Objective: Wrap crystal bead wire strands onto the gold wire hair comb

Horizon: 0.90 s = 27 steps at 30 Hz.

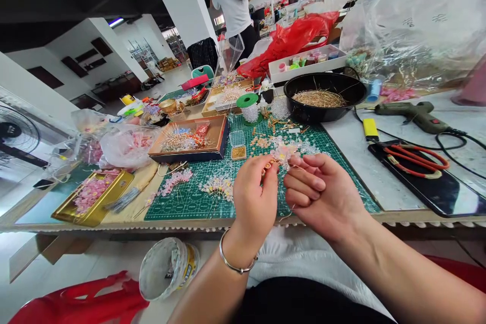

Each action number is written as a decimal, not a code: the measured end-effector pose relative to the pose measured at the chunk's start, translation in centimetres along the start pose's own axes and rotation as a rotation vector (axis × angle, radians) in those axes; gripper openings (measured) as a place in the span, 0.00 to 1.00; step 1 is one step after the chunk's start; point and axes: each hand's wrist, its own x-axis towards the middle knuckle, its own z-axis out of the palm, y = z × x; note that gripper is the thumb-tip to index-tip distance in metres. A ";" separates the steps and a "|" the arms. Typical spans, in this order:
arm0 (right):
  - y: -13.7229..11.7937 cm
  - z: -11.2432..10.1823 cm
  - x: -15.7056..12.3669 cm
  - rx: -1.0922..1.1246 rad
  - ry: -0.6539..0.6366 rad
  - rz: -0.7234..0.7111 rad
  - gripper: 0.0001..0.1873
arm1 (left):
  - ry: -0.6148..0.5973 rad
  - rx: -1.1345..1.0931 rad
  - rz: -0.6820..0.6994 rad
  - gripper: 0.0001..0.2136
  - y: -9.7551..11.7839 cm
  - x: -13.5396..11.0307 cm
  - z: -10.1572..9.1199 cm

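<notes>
A: Your left hand (253, 197) is pinching shut, thumb and forefinger closing on the base of the beaded flower (283, 153), which is hovering just above the green cutting mat (190, 202).

B: Your right hand (322, 195) is closing its grip on the same piece from 3 o'clock. The fingertips are curling around what is looking like a thin wire, though I cannot tell how it is running.

A: I'm judging that a firm left pinch and small, even right-hand movements are serving you best, so the petals are not getting crushed.

B: On the table (353, 152), the black bowl (322, 96) is sitting at 1 o'clock, the red scissors (415, 159) at 3 o'clock and the gold tray (93, 197) at 9 o'clock.
</notes>
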 end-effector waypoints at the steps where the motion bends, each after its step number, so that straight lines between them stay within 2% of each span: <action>1: 0.1 0.0 0.0 0.002 -0.006 -0.003 0.04 | -0.004 -0.011 -0.033 0.05 0.0 0.0 -0.1; 4: 0.5 -0.1 -0.1 -0.020 0.003 -0.012 0.08 | -0.031 -0.145 -0.237 0.05 0.2 0.2 -0.3; 7: 1.0 -0.1 -0.2 -0.065 0.034 -0.023 0.07 | -0.041 -0.289 -0.420 0.06 0.4 0.3 -0.4; 13: 1.6 0.0 -0.3 -0.132 0.074 -0.112 0.12 | -0.031 -0.314 -0.433 0.08 0.4 0.4 -0.5; 20: 1.1 -0.6 -0.3 -0.104 -0.080 0.013 0.03 | -0.055 -0.279 -0.393 0.06 0.4 0.1 -0.5; 25: 0.2 -0.8 -0.6 -0.095 -0.181 -0.018 0.21 | -0.074 -0.373 -0.445 0.05 0.8 0.3 -0.5; 27: 0.2 -0.6 -0.8 -0.130 -0.195 -0.044 0.20 | -0.084 -0.446 -0.481 0.06 0.8 0.4 -0.5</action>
